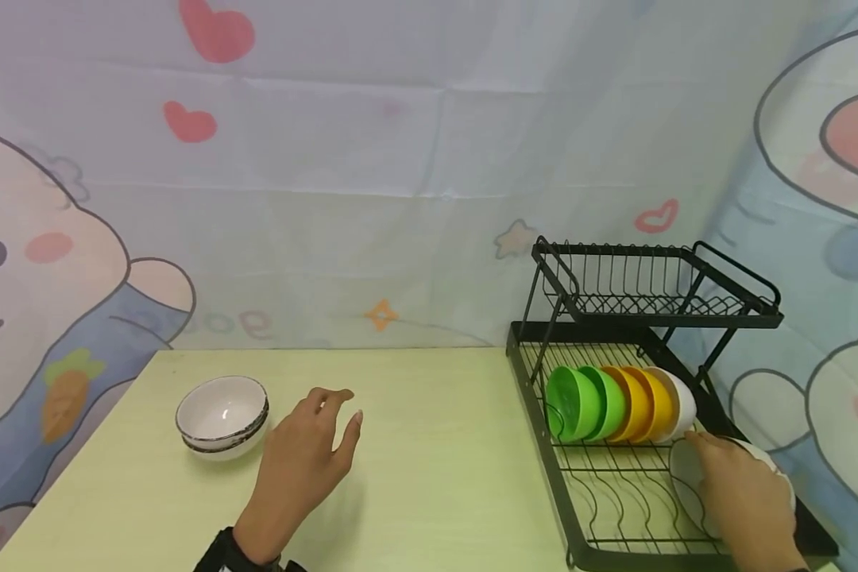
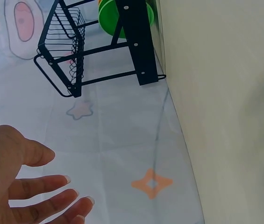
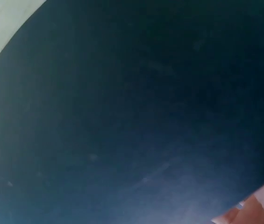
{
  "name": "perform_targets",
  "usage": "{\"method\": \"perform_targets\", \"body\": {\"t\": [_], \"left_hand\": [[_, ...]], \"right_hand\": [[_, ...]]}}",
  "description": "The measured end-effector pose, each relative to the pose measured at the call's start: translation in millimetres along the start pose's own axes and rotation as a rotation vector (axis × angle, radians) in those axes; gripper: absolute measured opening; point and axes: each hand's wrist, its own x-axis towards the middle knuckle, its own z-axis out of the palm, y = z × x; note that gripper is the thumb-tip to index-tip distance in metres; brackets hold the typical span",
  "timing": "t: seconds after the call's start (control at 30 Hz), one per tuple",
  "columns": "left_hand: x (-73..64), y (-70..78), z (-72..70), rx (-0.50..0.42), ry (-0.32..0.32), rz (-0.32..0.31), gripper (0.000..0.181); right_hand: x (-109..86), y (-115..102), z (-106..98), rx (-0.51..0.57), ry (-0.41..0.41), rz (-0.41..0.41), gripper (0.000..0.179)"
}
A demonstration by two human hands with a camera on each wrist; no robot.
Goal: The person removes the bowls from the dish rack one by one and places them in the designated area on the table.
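Observation:
My right hand (image 1: 747,496) holds a pale round plate (image 1: 689,475) upright in the front right part of the black dish rack (image 1: 554,485); the hand covers much of the plate. The right wrist view is mostly filled by a dark, shadowed round surface (image 3: 122,102), with fingertips (image 3: 251,215) at its lower right edge. My left hand (image 1: 303,461) hovers over the table, fingers loosely spread and nothing in them. Just left of it sit two stacked white bowls (image 1: 222,409) with dark rims. The left wrist view also shows this hand (image 2: 24,182) empty.
Behind the plate, a row of bowls stands on edge in the rack's lower tier: green (image 1: 572,405), yellow (image 1: 625,405) and white (image 1: 678,405). The upper wire tier (image 1: 651,306) rises over the back. A patterned cloth (image 1: 372,159) hangs behind the pale table (image 1: 436,477).

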Motion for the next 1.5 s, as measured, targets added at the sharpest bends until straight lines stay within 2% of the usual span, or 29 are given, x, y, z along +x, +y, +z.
{"method": "perform_targets", "body": {"t": [0.37, 0.63, 0.83, 0.97, 1.1, 1.2, 1.37, 1.5], "left_hand": [[-2.1, -1.6, 2.6, 0.001, -0.017, -0.003, 0.026], [-0.8, -2.7, 1.6, 0.005, -0.017, -0.016, 0.027], [-1.0, -1.4, 3.9, 0.009, -0.018, -0.007, 0.026], [-1.2, -1.0, 4.4, 0.011, -0.008, -0.007, 0.026], [-1.4, -0.1, 4.8, 0.009, -0.009, -0.003, 0.026], [-1.8, 0.3, 4.9, 0.014, -0.01, 0.003, 0.026], [-1.6, 0.1, 4.7, 0.022, -0.003, 0.013, 0.027], [-1.2, 0.8, 4.5, 0.016, -0.003, 0.01, 0.027]], "right_hand": [[-6.3, 6.0, 3.0, -0.018, 0.074, -0.054, 0.054], [-11.2, 1.6, 4.3, -0.015, 0.248, -0.118, 0.057], [-13.3, 2.1, 6.0, -0.009, 0.275, -0.128, 0.055], [-13.8, 1.1, 8.7, -0.019, 0.323, -0.152, 0.055], [-17.1, 2.9, 9.9, -0.05, 0.317, -0.172, 0.056], [-20.4, 2.7, 10.2, -0.085, 0.352, -0.22, 0.055], [-20.1, -1.6, 6.1, -0.098, 0.516, -0.342, 0.059], [-19.3, -5.7, 2.3, -0.089, 0.561, -0.401, 0.067]]}}
